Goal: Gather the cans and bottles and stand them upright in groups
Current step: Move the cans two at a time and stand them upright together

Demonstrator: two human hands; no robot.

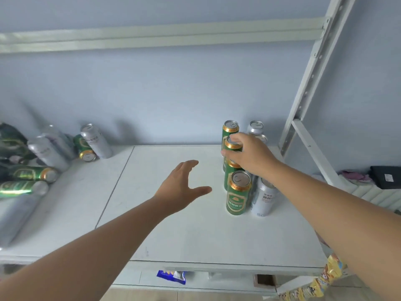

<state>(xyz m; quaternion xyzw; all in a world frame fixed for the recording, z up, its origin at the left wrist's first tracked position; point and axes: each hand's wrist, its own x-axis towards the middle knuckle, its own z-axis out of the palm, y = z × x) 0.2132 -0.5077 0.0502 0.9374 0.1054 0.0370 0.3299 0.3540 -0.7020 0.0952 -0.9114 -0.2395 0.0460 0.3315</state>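
Right hand (247, 155) has its fingers curled round the top end of a green can (232, 144), right around the gold band, so that's a proper hold. Left hand (182, 183) is spread open with nothing in it, hanging over the bare middle of the table (173, 231). The held can is upright, long axis straight up and pull-tab end facing the ceiling. It sits in the green row at the back right of the table, behind the front green can (238, 193) and next to the silver cans (263, 198). Can't tell if its bottom is actually down yet, since the hand and the nearer cans hide it. My guess on handling: thin aluminium, pretty light, slick sides, and it'll dent if you squeeze hard, so a gentle wrap round the upper wall like this seems right. They're tall and skinny and packed close, so one bump could domino the row. Over on the left there's a pile still lying down, like a green one on its side (32, 173) with its length running left-right. Those I'd grab mid-body and swing upright.
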